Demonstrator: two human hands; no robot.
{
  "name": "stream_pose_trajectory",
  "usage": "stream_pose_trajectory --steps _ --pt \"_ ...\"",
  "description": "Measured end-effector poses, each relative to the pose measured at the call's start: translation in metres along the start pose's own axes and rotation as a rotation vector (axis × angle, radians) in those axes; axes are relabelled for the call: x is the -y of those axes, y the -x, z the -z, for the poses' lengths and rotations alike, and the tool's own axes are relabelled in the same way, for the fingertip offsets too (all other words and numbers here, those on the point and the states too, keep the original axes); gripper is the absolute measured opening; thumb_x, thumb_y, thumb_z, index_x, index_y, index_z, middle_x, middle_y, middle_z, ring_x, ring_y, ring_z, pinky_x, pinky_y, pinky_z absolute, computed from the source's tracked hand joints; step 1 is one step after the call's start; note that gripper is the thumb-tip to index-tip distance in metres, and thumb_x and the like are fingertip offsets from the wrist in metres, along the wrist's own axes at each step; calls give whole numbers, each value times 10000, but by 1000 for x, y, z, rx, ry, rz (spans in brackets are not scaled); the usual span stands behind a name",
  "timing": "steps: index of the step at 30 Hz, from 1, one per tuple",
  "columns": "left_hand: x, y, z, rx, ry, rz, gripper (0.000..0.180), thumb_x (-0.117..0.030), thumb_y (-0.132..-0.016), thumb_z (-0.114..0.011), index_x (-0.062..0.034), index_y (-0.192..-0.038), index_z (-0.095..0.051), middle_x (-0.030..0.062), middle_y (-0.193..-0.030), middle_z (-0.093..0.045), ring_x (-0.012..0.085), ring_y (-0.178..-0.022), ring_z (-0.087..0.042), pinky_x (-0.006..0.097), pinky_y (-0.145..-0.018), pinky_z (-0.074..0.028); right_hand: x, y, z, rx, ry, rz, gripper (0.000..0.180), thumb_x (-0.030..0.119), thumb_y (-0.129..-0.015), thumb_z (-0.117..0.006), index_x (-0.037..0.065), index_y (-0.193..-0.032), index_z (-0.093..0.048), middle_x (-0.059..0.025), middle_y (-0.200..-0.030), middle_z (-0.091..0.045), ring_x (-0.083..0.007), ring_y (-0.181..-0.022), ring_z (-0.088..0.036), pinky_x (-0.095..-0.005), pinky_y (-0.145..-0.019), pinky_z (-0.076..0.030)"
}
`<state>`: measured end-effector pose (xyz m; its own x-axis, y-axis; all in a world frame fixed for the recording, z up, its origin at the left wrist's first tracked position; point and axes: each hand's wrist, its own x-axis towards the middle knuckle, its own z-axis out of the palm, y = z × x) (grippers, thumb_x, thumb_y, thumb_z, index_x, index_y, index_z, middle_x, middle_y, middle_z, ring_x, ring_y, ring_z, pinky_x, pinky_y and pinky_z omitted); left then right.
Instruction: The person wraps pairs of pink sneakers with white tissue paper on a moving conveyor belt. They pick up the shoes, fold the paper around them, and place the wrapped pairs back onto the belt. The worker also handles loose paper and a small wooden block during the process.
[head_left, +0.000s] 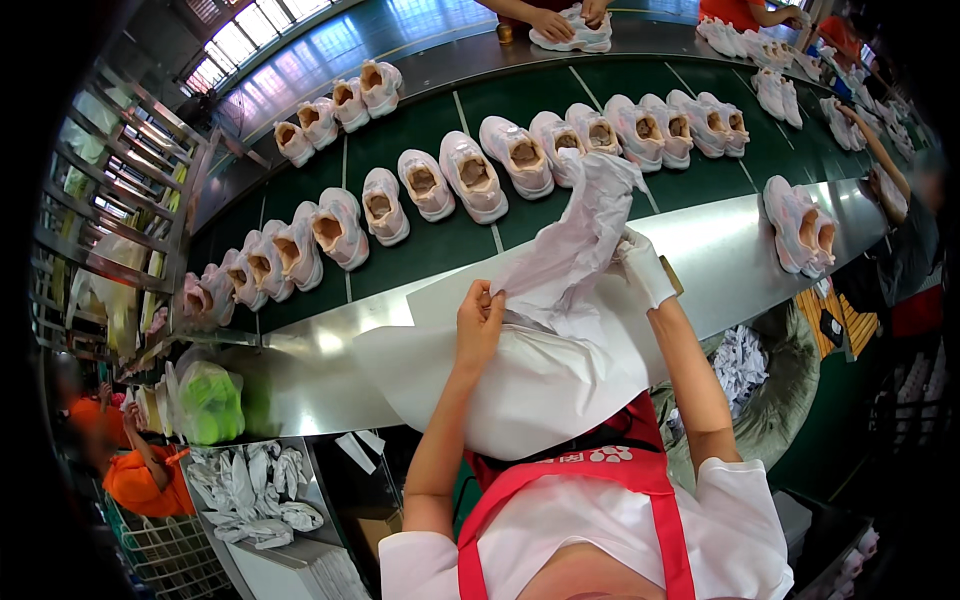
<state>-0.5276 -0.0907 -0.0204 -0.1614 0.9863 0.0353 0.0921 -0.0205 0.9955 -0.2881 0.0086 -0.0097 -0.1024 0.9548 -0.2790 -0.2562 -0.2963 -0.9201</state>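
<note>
Left hand: bare, grip pinching together on the near-left edge of a crumpled white tissue sheet.
Right hand: wearing a white glove, grip clamping on the right side of the same sheet, higher and farther than the left.
Tissue sheet: hanging bunched between both hands, above the steel surface, its top reaching toward the shoes.
Paper stack: flat white sheets lying on the near edge of the surface, under the hands.
Conveyor belt: dark green, carrying a curved row of pink-white sneakers, openings facing up.
Far right: sneaker pair sitting on the steel surface.
Near left: green bag resting at the surface end.
</note>
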Motion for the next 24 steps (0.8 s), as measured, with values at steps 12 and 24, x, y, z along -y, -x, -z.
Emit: stream_pose_trajectory --steps 12,24 --pt "-41 1 -22 28 -511 -186 341 -186 -754 -740 3 -1011 -620 79 -793 -657 65 -571 -553 209 -543 -421 8 45 -64 95 825 703 165 87 -829 -564 50 -977 -627 -185 -830 -641 -337 -756 -639 -368 -671 -506" --pt "17 -10 -4 -6 -96 48 116 -73 -885 -557 22 -924 -609 -6 -689 -581 40 -567 -457 218 -522 -369 -18 30 -44 228 837 277 359 270 -838 -646 -48 -1003 -636 -144 -817 -648 -210 -732 -593 -325 -705 -467"
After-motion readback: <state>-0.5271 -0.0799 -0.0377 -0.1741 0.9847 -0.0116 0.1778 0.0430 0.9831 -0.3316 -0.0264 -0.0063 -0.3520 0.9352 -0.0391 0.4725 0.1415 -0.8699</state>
